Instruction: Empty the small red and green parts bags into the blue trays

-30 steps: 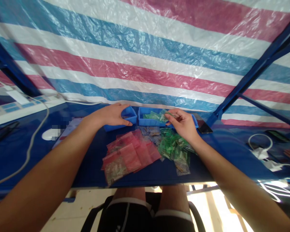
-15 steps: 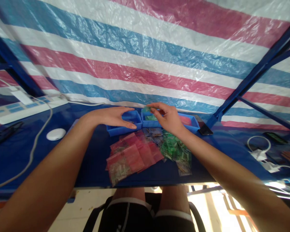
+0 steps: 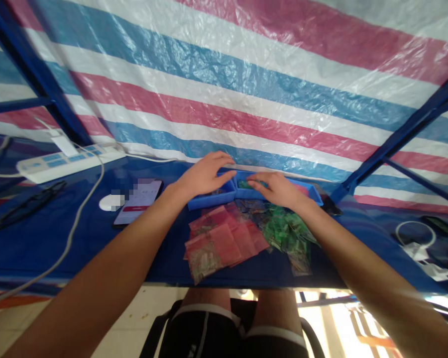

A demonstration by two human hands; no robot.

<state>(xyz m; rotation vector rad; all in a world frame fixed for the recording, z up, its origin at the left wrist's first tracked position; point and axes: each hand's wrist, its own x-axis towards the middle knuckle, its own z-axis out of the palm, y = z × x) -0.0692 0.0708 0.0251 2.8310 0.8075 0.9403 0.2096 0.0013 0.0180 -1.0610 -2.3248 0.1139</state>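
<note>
My left hand hovers over the left blue bin, thumb and fingers apart and nothing visible between them. Small dark pieces lie inside that bin, partly hidden by the hand. My right hand reaches into the middle blue bin, its fingertips closed around a small green plastic bag. Pinkish-red bags show in the right blue bin, behind the hand. In front of the bins lie red plastic bags with small metallic pieces, bluish clear bags and a pile of green bags.
On the left are a lit phone, a white round object, a white power strip and a trailing cable. A white charger with coiled cable lies right. A striped plastic sheet hangs behind the blue table.
My right hand has lowered a small green bag into the middle bin. The left hand has shifted slightly right. The view has turned left, bringing the phone into sight.
</note>
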